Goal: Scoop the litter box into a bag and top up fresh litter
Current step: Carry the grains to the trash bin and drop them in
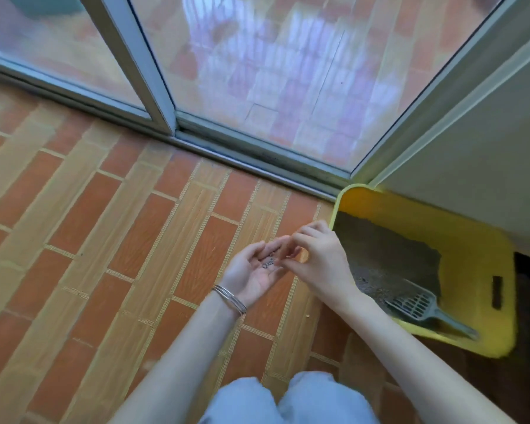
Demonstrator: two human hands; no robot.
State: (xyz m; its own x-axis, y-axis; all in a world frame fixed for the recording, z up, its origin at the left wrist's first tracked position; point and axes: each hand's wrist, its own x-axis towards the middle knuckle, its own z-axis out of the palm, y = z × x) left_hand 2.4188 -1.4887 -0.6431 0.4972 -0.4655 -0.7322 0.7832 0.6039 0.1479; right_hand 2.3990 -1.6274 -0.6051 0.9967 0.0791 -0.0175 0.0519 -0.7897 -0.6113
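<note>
Hands meet over a tiled floor, seen from the head camera. The left hand lies palm up, loosely cupped, with a few dark litter grains on it. The right hand draws its fingertips together above them (pinching a grain or not, unclear). The yellow litter box sits just to the right, with the scoop inside. Stray grains seem to be being gathered; next, drop them and grasp the scoop.

Below me, across the lower left of the frame, runs a floor of orange and tan brick-pattern tiles. Along the top stand hazy glass door panels in grey metal frames, set in a floor track. Daylight comes through them, showing blurred tiles outside. A plain pale wall fills the upper right.
</note>
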